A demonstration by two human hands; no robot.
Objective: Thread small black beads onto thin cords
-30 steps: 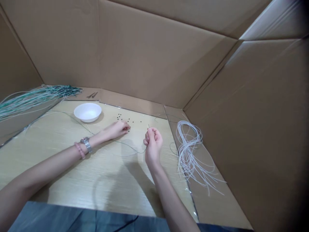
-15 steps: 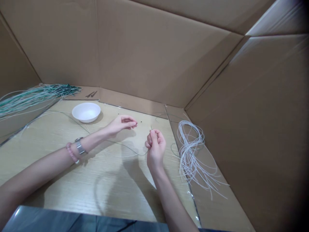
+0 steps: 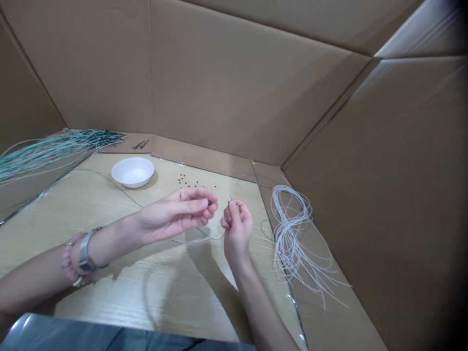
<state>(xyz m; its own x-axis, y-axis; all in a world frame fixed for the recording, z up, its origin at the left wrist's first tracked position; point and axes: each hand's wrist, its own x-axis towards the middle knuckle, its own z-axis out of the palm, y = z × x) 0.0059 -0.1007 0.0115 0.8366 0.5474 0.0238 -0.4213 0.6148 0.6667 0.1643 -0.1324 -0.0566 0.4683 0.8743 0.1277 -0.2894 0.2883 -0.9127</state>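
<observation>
My left hand (image 3: 175, 214) had come across from the beads and was off the tabletop, fingers curled, with the thumb and fingertips (image 3: 204, 204) closed on one small dark round bead (image 3: 209, 202). Only a speck of the bead showed at the fingertips. It sat just beside my right hand (image 3: 237, 226), with a narrow gap between the hands; they were not touching. The right hand was clenched and upright, gripping a thin pale-green cord (image 3: 215, 238) whose stiff tip (image 3: 230, 197) stuck up above the fingers, pointing roughly at the bead. The rest of that cord sagged in a loop over the table. Main change: the bead had gone from table level to right next to the cord tip, but it was not shown on the cord. The loose scatter of small dark round beads (image 3: 189, 183) lay further out on the light wood-grain tabletop (image 3: 109, 287), right of a shallow white round bowl (image 3: 132, 172). A tangled coil of white plastic cord (image 3: 292, 234) lay to my right, a bundle of green-and-white strands (image 3: 54, 148) lay far left, and two small dark slender pieces (image 3: 141, 144) sat on the cardboard flap behind. A brown corrugated cardboard enclosure (image 3: 219, 83) surrounded everything. My left wrist wore a silver wristwatch (image 3: 85, 253) and a pink beaded bracelet (image 3: 68, 265).
</observation>
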